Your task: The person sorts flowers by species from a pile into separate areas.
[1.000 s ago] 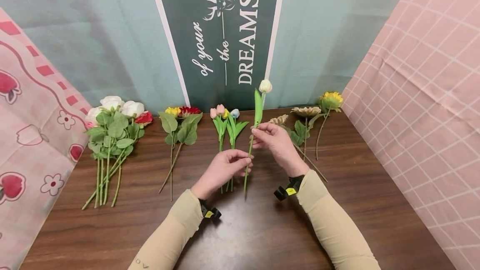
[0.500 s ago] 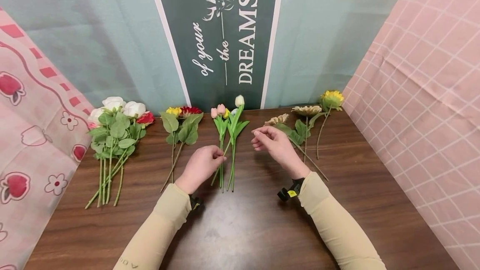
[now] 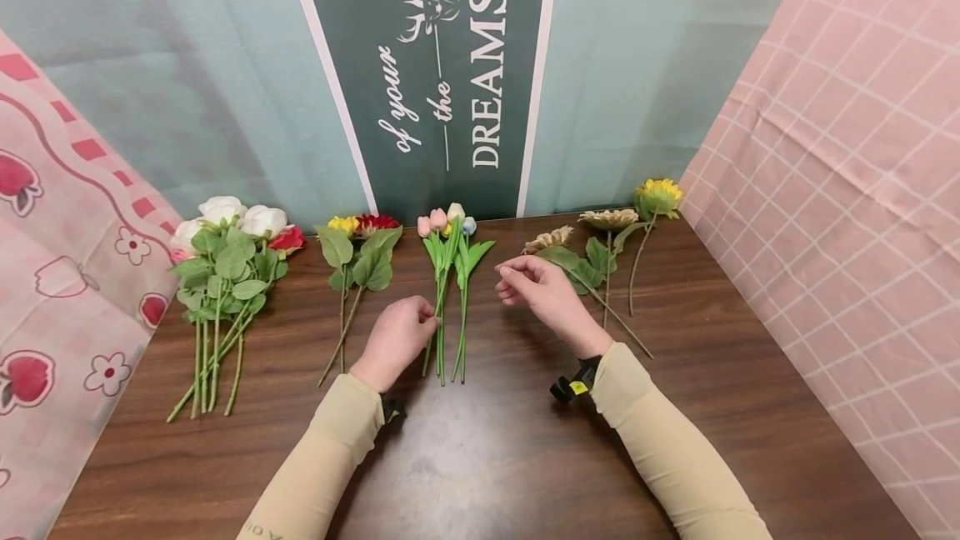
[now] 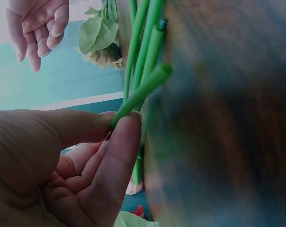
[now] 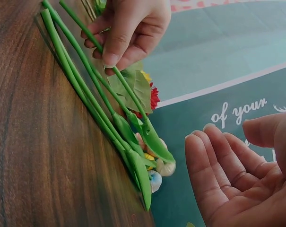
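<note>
My left hand [image 3: 397, 340] pinches the green stem of a white tulip [image 3: 455, 212] between thumb and forefinger. In the left wrist view the pinched stem [image 4: 147, 87] crosses other green stems just off the table. The white tulip lies over a group of tulips with pink heads [image 3: 432, 222], a yellow one partly hidden, and a blue one [image 3: 468, 226]. My right hand [image 3: 543, 294] holds nothing; its fingers are loosely bent, to the right of the tulips, near a beige flower [image 3: 549, 240].
White and red roses [image 3: 236, 261] lie at the left. Beside them are a yellow and a red flower [image 3: 377, 224] with broad leaves. Another beige flower [image 3: 609, 219] and a sunflower [image 3: 658, 198] lie at the right. A printed cloth [image 3: 600, 90] hangs behind the wooden table [image 3: 480, 457].
My right hand has let go of the white tulip and drawn slightly away. My left hand has carried the tulip left and down onto the other tulips.
</note>
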Tool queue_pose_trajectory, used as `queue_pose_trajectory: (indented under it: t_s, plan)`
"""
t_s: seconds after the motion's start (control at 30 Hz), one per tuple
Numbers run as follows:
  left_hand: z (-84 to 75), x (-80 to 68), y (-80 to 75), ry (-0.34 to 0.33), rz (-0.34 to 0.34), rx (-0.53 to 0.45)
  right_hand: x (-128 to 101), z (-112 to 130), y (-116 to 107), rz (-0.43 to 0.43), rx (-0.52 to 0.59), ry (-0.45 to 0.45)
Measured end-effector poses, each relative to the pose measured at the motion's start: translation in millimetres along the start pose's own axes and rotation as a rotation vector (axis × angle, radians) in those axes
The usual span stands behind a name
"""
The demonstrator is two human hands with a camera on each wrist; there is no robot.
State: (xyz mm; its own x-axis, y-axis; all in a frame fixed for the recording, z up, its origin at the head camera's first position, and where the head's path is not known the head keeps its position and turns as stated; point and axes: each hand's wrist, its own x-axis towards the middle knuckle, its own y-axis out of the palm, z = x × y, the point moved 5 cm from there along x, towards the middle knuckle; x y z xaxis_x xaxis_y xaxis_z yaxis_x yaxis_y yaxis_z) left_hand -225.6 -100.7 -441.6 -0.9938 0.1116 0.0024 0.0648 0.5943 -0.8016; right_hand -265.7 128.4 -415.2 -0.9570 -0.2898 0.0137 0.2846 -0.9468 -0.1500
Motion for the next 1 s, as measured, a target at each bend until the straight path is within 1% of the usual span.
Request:
queue_pose_trajectory:
  t_s: [0.2,0.3,0.37,0.47,0.57,0.63,0.67,0.73,0.8,0.9,1.0]
  plan:
    - [2.4,-1.0,4.2,-0.034,0.005,-0.052,-2.3,-1.1,-1.9,-0.003,-0.001,0.000]
    - [2.0,-2.1,3.6,-0.030,0.008,-0.049,-3.7,-3.2,-5.7,0.005,-0.017,0.005]
    - [0.8,-2.8,1.4,-0.015,0.002,-0.033,-4.7,-4.4,-11.6,0.013,-0.045,0.007]
    - [-3.9,-3.6,-3.6,0.019,-0.025,0.025,-5.9,-5.1,-28.5,0.003,-0.111,0.007]
    - [-15.0,-4.6,-6.5,0.075,-0.064,0.086,-6.8,-5.3,-56.3,-0.031,-0.191,0.021]
    - [-28.2,-5.7,-5.7,0.144,-0.079,0.130,-6.7,-7.2,-80.1,-0.068,-0.231,0.037]
    - [-36.7,-6.9,-4.3,0.191,-0.081,0.145,-6.5,-8.1,-92.9,-0.089,-0.249,0.056]
    - [-55.6,-9.4,1.5,0.308,-0.063,0.189,-5.2,-11.5,-120.4,-0.137,-0.264,0.088]
    - [-76.1,-13.4,10.4,0.434,-0.020,0.229,-3.0,-16.2,-148.8,-0.184,-0.279,0.115]
    - [-104.9,-21.1,28.3,0.620,0.063,0.298,0.5,-24.7,-188.3,-0.255,-0.315,0.152]
    - [-128.2,-28.1,47.2,0.757,0.125,0.368,4.2,-34.2,-217.8,-0.305,-0.358,0.191]
